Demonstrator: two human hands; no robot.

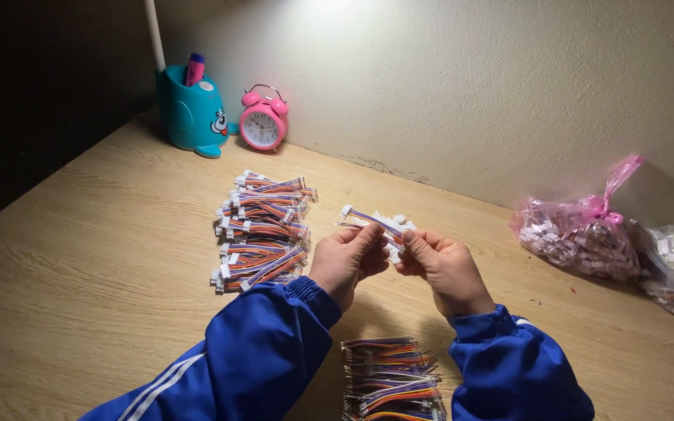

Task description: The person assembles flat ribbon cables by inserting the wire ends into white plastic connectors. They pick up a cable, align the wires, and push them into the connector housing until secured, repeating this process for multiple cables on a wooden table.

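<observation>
Hands met above the middle of the pale wooden bench (79, 257); the left hand (346, 261) and the right hand (442, 265), both in blue sleeves with white stripes, had their fingers pinched shut on one short multicoloured ribbon cable with a white plastic connector (368, 218), its free end pointing up and left toward the wall; just behind the fingers lay a small heap of loose white connectors (399, 224). Toward the left sat a tidy stack of finished-looking cables with white ends (263, 230); at the near edge, between the sleeves, lay a pile of bare rainbow-coloured cables (390, 378), so by my reckoning a good share was done and a similar share remained. Near the right edge rested a pink-tied clear plastic bag of white parts (579, 234); in the far left corner stood a teal pen holder (190, 109) beside a pink twin-bell alarm clock (263, 121).
</observation>
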